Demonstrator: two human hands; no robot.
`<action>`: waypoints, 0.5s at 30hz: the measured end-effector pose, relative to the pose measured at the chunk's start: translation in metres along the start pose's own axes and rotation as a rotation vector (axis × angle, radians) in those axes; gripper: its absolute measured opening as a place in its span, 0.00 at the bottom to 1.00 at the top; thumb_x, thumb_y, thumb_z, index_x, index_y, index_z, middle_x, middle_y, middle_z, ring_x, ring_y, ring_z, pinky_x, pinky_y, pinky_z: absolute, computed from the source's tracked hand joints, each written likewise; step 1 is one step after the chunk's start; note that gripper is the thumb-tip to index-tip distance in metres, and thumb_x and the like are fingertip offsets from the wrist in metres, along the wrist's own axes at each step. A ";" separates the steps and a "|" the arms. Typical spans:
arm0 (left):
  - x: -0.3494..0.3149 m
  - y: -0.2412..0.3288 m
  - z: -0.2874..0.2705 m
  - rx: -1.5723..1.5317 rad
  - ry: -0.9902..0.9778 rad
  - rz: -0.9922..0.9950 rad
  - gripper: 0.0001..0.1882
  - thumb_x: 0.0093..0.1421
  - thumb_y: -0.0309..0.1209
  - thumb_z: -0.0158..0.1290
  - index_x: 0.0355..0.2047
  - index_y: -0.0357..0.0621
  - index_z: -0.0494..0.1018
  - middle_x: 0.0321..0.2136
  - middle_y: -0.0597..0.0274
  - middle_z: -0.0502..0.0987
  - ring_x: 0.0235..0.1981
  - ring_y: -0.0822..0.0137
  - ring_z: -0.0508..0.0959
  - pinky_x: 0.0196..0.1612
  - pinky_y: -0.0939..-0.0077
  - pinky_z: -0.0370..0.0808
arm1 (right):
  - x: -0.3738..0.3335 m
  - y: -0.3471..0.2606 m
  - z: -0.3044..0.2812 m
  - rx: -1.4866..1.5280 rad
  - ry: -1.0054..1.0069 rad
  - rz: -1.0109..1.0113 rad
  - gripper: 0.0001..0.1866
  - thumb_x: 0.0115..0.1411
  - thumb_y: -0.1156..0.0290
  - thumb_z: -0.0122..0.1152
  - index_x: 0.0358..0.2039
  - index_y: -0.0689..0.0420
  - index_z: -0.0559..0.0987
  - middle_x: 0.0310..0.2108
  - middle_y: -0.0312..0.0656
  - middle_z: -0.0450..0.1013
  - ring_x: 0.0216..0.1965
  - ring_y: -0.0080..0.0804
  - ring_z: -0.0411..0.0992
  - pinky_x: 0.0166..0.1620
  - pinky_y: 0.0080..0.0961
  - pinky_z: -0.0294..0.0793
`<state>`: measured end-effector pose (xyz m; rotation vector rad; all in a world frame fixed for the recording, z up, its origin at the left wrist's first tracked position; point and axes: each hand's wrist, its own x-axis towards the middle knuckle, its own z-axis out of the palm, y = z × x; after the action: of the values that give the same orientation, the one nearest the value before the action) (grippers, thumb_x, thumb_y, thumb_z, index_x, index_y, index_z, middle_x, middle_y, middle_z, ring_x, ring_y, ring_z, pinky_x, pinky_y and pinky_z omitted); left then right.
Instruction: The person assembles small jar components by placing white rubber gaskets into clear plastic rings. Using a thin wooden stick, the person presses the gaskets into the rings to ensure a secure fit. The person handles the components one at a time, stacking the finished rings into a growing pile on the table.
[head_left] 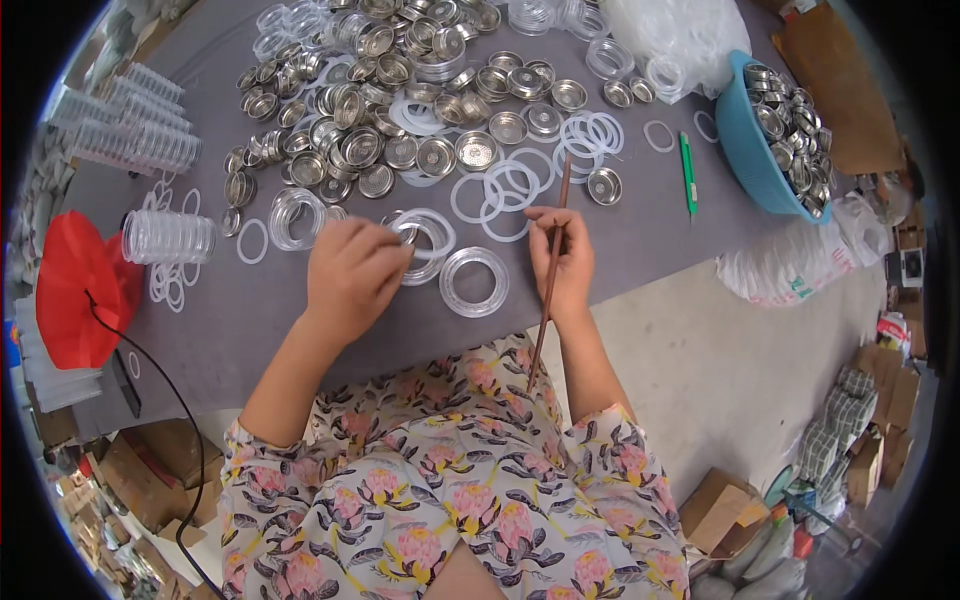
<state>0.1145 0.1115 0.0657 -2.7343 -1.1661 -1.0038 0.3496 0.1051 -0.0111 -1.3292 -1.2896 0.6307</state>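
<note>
My left hand (350, 272) is over the near part of the table, its fingers bent together and slightly blurred. At its fingertips are a white flat ring (443, 232) and a bit of shiny metal; what it pinches, if anything, is hidden. My right hand (562, 258) is closed around a thin brown stick (548, 290), which slants from the loose rings down toward my lap. Between the hands lies a clear plastic ring (447, 292). Just left of the left hand is a small stack of clear rings (291, 222).
Round metal strainer-like cups (362, 147) are heaped beyond my hands. More fill a blue basket (740, 140) at right, near a green cutter-like tool (688, 172). White rings (512, 186) lie loose. Clear ring stacks (168, 238) and a red cover with a black cable (78, 290) sit left.
</note>
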 end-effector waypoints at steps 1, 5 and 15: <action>-0.008 0.001 -0.003 0.034 -0.039 0.016 0.08 0.41 0.23 0.59 0.23 0.45 0.73 0.26 0.67 0.72 0.28 0.65 0.71 0.31 0.70 0.66 | 0.000 -0.001 0.001 -0.022 -0.008 -0.015 0.07 0.50 0.81 0.57 0.29 0.58 0.70 0.32 0.41 0.74 0.33 0.32 0.71 0.37 0.24 0.69; -0.020 0.005 -0.014 0.143 -0.201 0.058 0.09 0.40 0.26 0.57 0.25 0.47 0.73 0.27 0.68 0.72 0.31 0.67 0.70 0.35 0.71 0.64 | -0.001 0.002 0.000 -0.047 -0.044 -0.045 0.05 0.54 0.80 0.55 0.30 0.59 0.69 0.34 0.41 0.74 0.30 0.22 0.68 0.35 0.17 0.67; -0.008 0.008 -0.011 0.022 -0.466 0.054 0.12 0.45 0.27 0.55 0.33 0.47 0.74 0.31 0.67 0.74 0.42 0.64 0.70 0.48 0.62 0.62 | 0.001 -0.003 0.001 -0.072 -0.020 -0.055 0.06 0.49 0.81 0.57 0.28 0.59 0.70 0.32 0.42 0.75 0.32 0.35 0.71 0.36 0.25 0.70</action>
<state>0.1092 0.0981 0.0722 -3.0549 -1.1222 -0.3464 0.3474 0.1057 -0.0082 -1.3444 -1.3719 0.5650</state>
